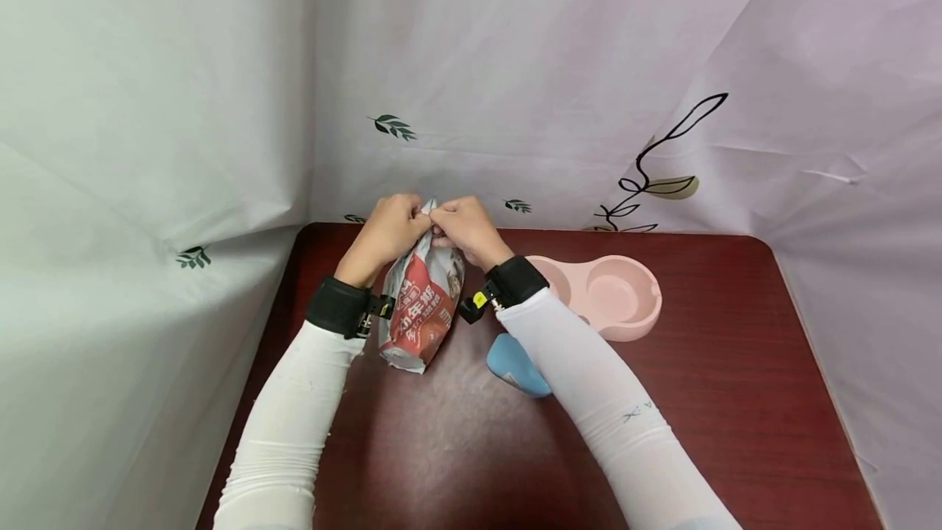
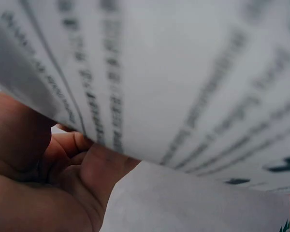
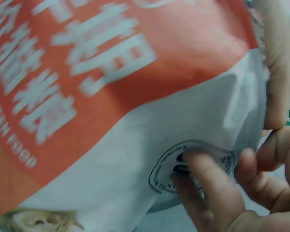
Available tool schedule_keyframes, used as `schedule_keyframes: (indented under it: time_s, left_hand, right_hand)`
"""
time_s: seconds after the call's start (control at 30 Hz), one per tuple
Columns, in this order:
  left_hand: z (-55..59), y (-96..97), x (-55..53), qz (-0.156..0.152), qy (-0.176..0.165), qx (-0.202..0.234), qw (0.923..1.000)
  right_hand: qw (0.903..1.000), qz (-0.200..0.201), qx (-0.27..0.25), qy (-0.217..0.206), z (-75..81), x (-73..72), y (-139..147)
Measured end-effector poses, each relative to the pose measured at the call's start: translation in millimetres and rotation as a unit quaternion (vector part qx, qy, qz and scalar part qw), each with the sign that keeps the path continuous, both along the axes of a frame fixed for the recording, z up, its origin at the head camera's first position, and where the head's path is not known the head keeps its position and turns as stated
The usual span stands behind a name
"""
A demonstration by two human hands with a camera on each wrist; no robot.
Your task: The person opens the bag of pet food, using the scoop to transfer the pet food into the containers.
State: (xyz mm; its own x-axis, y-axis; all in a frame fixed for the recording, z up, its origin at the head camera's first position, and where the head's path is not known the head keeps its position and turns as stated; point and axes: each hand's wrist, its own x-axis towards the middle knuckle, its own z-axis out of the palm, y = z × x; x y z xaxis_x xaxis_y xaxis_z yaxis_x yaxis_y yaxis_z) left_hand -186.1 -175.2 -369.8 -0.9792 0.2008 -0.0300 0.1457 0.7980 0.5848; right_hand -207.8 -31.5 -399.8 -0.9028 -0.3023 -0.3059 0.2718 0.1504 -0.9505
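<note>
A red and white bag of kitten food (image 1: 423, 309) stands tilted near the table's far left side. My left hand (image 1: 392, 229) pinches its top edge from the left. Close beside it, my right hand (image 1: 471, 229) grips the same top edge from the right, thumb and fingers at the rim. In the left wrist view the bag's printed back (image 2: 145, 87) covers most of the picture and hides the fingertips. The right wrist view shows the bag's red front (image 3: 111, 63), with bent fingers (image 3: 215, 186) against its white upper part.
A pink double pet bowl (image 1: 616, 299) sits to the right of the bag, partly behind my right wrist. Nearer me lies a smooth blue object (image 1: 515, 362), half covered by my right sleeve. White patterned curtain (image 1: 515, 105) hangs close behind the dark red table (image 1: 736, 399).
</note>
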Motion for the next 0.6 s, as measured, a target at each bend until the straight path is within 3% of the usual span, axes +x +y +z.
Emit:
schedule_keyframes:
  time_s: [0.6]
  left_hand:
    - [-1.2, -1.9, 3.6, 0.013, -0.008, 0.033, 0.9993]
  right_hand:
    - [0.9989, 0.016, -0.039, -0.019, 0.7, 3.7, -0.4]
